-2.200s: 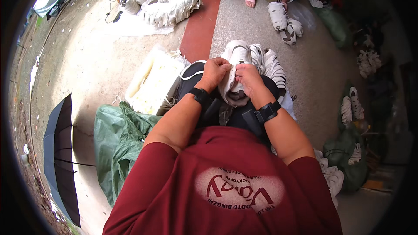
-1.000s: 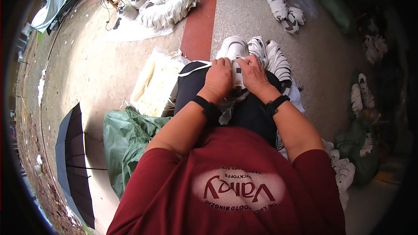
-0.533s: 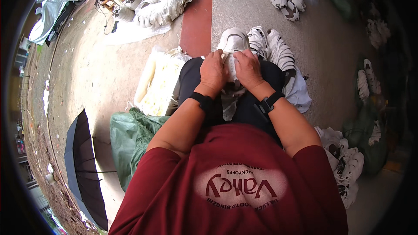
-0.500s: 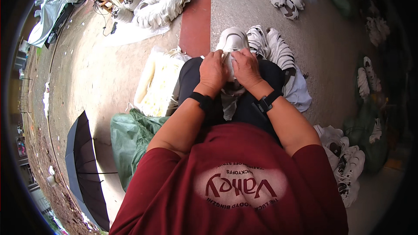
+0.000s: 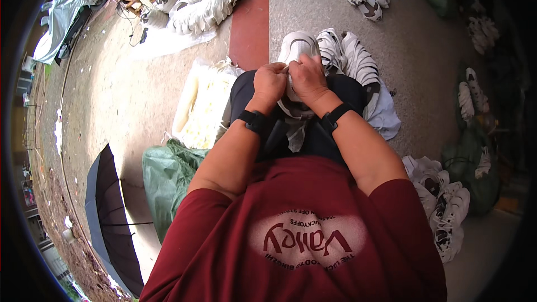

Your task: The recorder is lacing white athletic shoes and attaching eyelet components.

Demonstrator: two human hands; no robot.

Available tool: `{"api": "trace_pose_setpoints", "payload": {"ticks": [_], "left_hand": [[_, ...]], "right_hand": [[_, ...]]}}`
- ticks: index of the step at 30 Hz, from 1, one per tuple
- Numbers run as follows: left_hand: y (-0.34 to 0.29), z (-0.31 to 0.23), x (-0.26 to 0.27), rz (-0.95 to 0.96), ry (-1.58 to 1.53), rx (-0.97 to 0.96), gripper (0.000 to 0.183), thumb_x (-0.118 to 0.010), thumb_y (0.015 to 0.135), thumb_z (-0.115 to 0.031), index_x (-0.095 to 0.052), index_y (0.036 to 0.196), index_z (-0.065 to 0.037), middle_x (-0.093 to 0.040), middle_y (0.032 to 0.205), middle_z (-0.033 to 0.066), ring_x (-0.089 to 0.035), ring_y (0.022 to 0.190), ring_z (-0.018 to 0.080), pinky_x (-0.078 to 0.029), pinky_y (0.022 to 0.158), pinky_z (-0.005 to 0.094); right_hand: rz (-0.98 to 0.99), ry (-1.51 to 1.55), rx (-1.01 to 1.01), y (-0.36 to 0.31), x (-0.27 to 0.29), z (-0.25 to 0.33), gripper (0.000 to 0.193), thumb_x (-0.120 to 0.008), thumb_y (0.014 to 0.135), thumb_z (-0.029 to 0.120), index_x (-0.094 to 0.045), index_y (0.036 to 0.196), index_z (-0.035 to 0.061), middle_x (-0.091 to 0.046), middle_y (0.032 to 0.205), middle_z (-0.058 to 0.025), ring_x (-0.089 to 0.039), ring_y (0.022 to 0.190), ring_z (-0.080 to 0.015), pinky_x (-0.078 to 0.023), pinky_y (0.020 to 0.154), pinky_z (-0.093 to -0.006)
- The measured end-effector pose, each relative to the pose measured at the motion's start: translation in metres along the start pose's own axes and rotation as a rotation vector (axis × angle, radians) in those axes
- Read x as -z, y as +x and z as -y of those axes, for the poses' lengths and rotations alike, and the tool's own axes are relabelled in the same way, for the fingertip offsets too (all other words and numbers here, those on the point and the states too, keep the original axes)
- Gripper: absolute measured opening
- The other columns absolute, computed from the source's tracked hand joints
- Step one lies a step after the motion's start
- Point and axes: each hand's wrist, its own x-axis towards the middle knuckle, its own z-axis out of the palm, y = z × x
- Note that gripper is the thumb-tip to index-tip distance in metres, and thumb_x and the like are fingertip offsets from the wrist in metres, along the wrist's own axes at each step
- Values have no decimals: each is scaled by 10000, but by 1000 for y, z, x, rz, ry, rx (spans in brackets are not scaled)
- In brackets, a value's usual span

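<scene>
A white shoe upper (image 5: 298, 46) with a pale mesh front rests between my knees, its rounded toe pointing away from me. My left hand (image 5: 270, 84) is closed at the shoe's left edge, with thumb and fingers pinched there. Across the middle of the shoe lies my right hand (image 5: 308, 78), its fingers bent and pinched close to the left fingertips. Whatever is between the right fingertips is too small to make out. Just right of the shoe, more white shoe uppers (image 5: 358, 62) with dark stripes stand in rows.
A pale bundle in clear plastic (image 5: 206, 103) lies by my left knee, near a green sack (image 5: 168, 170) and an open dark umbrella (image 5: 114, 221). White shoes (image 5: 447, 212) are heaped at my right. Far left, a person sits beside strung shoe uppers (image 5: 207, 5).
My right hand has moved left and slightly up over the shoe, its fingers now meeting my left hand's fingertips. Both wrists have turned a little.
</scene>
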Motion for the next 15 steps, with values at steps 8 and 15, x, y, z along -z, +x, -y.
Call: {"api": "trace_pose_setpoints", "payload": {"ticks": [8,15], "left_hand": [[0,8,0,75,-178,61,170,-586,754,-90,-673,879,-16,-647,766,148,-631,679,224,-481,656,304],[-3,4,4,-11,14,-70,187,-597,748,-56,-562,908,33,-614,757,65,-547,662,108,-455,622,242]], "right_hand": [[0,21,176,4,13,-6,33,-553,651,61,-550,619,59,-504,683,-113,-485,633,-280,-406,584,-367],[-147,-104,-226,-34,87,-81,52,-558,661,9,-555,638,55,-507,663,-129,-518,625,-308,-406,568,-391]]}}
